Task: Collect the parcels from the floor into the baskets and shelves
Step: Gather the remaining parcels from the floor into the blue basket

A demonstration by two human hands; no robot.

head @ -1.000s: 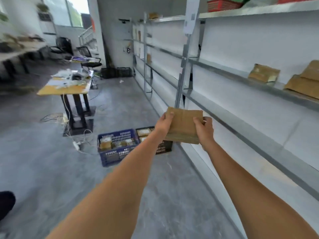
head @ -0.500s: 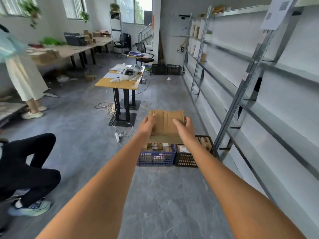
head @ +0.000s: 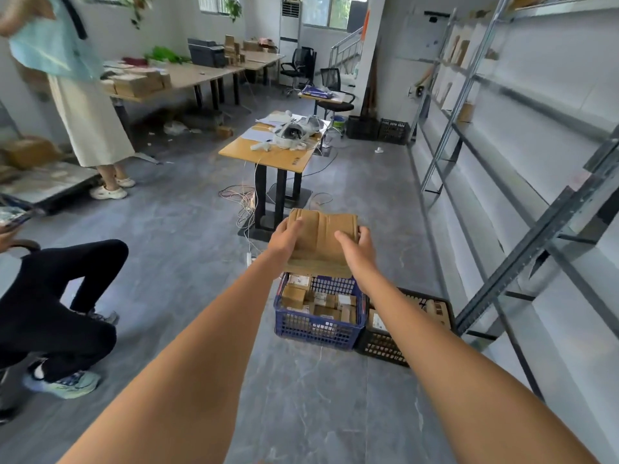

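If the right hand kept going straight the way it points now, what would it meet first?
The right hand already grips the cardboard parcel, so that comes first. Beyond it, probably the small table's base and floor cables, though depth is unclear.

Grey stone floor (head: 187, 249), a small wooden table (head: 274, 152), long desks (head: 201, 73) under bright windows (head: 330, 10).

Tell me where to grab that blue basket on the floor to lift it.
Probably by the top rim of the blue basket at its two short ends, one hand each, from above. It sits open-topped and full of parcels; the black basket crowds its right side.
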